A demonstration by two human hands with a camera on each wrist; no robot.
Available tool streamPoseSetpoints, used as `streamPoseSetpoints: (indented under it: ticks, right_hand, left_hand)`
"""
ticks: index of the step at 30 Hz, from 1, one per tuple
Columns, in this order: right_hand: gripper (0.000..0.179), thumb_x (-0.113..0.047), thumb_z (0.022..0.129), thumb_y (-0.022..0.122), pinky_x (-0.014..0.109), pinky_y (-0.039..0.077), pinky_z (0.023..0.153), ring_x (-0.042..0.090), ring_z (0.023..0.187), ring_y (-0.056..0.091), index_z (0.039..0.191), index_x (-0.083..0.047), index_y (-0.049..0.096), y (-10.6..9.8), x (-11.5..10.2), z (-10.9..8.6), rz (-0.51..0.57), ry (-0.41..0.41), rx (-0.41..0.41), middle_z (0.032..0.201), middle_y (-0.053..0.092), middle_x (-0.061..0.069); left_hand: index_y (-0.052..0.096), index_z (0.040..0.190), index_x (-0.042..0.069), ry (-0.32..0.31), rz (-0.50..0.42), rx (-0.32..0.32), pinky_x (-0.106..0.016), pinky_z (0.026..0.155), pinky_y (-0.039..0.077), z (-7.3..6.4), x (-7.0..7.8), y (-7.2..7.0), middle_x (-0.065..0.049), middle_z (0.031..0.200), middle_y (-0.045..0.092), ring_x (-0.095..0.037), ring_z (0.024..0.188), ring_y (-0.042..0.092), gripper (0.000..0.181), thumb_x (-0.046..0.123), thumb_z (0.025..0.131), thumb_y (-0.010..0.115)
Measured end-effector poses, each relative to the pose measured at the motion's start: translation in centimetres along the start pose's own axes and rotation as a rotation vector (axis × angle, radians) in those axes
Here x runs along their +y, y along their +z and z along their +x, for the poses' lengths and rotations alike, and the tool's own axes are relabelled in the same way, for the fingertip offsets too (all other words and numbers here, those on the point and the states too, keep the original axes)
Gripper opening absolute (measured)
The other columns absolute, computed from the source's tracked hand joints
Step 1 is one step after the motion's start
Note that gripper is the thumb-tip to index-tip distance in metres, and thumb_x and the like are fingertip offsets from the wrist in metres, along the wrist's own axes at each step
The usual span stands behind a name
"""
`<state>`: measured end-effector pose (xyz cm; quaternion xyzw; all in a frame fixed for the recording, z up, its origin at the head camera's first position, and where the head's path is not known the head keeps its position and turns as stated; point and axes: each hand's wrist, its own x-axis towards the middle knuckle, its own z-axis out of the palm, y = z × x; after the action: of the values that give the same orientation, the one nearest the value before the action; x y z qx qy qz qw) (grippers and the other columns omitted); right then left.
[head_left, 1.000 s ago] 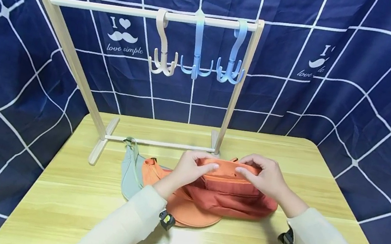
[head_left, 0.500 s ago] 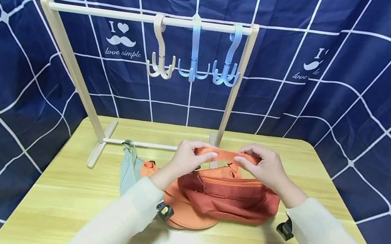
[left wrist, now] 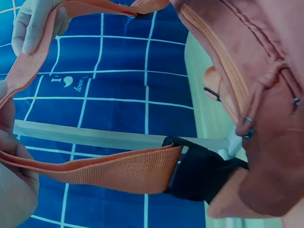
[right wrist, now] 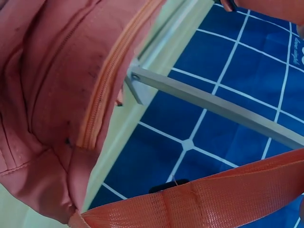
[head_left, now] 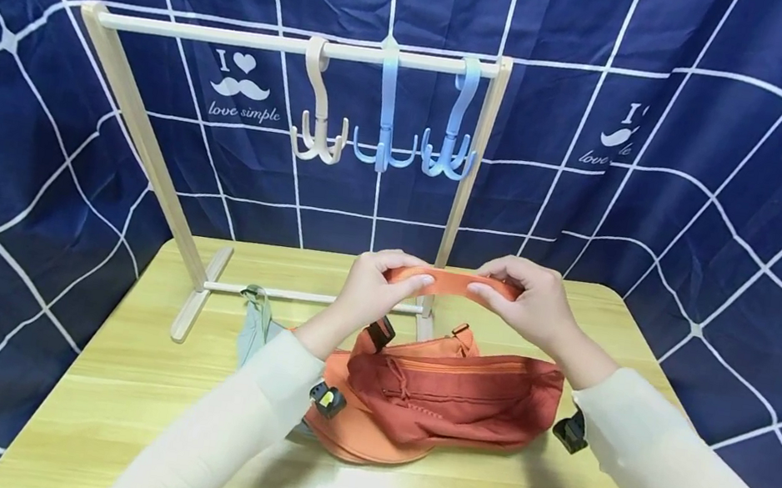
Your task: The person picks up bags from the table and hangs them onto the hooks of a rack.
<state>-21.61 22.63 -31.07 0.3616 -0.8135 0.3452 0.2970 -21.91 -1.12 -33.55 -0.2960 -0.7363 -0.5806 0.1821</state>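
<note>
Left hand (head_left: 371, 290) and right hand (head_left: 540, 302) pinched the flat orange webbing strap (head_left: 452, 283) of a rust-red fabric bag (head_left: 470, 397); lifting seemed the step, next needing an even pull.

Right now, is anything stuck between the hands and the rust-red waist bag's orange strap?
No, nothing visible is in the way: the left hand and right hand both pinch the orange strap directly, above the rust-red waist bag.
</note>
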Motion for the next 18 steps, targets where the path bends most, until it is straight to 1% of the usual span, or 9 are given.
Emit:
streamPoseSetpoints:
  ticks: [2, 6, 11, 14, 18]
  right_hand:
    - [0.026, 0.001, 0.065, 0.085, 0.016, 0.037, 0.052, 0.004, 0.056, 0.048, 0.085, -0.009, 0.071, -0.1, -0.2, 0.5, 0.011, 0.01, 0.012, 0.072, 0.064, -0.003]
    - [0.022, -0.002, 0.07, 0.083, 0.016, 0.039, 0.052, 0.004, 0.056, 0.051, 0.086, -0.011, 0.072, -0.4, -0.6, 1.5, 0.033, 0.062, 0.023, 0.075, 0.066, -0.003]
    - [0.018, -0.004, 0.074, 0.081, 0.018, 0.039, 0.051, 0.006, 0.056, 0.05, 0.088, -0.011, 0.073, -0.7, -1.0, 2.6, 0.033, 0.109, 0.015, 0.08, 0.068, -0.002]
    - [0.016, -0.004, 0.075, 0.08, 0.018, 0.039, 0.05, 0.007, 0.056, 0.051, 0.088, -0.009, 0.073, -0.8, -1.1, 3.2, 0.027, 0.11, 0.009, 0.079, 0.068, 0.0]
    - [0.014, -0.005, 0.077, 0.08, 0.018, 0.041, 0.051, 0.008, 0.057, 0.052, 0.089, -0.008, 0.072, -1.0, -1.3, 4.0, 0.031, 0.118, 0.01, 0.079, 0.067, 0.001]
  left_hand:
    - [0.075, 0.095, 0.002, 0.012, -0.011, 0.009, -0.025, 0.052, 0.04, 0.4, 0.2, -0.1, -0.006, 0.084, 0.07, -0.011, 0.066, 0.054, 0.014, 0.009, 0.083, 0.075]
    - [0.074, 0.095, 0.001, 0.016, -0.022, 0.039, -0.025, 0.053, 0.042, 1.1, 0.7, -0.4, -0.008, 0.087, 0.07, -0.011, 0.067, 0.057, 0.014, 0.009, 0.084, 0.074]
    - [0.074, 0.096, 0.0, -0.011, -0.047, 0.082, -0.024, 0.058, 0.046, 2.0, 1.3, -0.7, -0.011, 0.094, 0.071, -0.011, 0.072, 0.06, 0.015, 0.008, 0.083, 0.074]
    - [0.074, 0.095, -0.001, -0.022, -0.073, 0.109, -0.024, 0.059, 0.045, 2.5, 1.6, -0.8, -0.011, 0.092, 0.07, -0.012, 0.073, 0.059, 0.014, 0.007, 0.083, 0.073]
    - [0.074, 0.094, -0.001, -0.042, -0.083, 0.142, -0.024, 0.059, 0.045, 3.1, 2.0, -0.9, -0.011, 0.089, 0.07, -0.013, 0.071, 0.057, 0.013, 0.008, 0.084, 0.073]
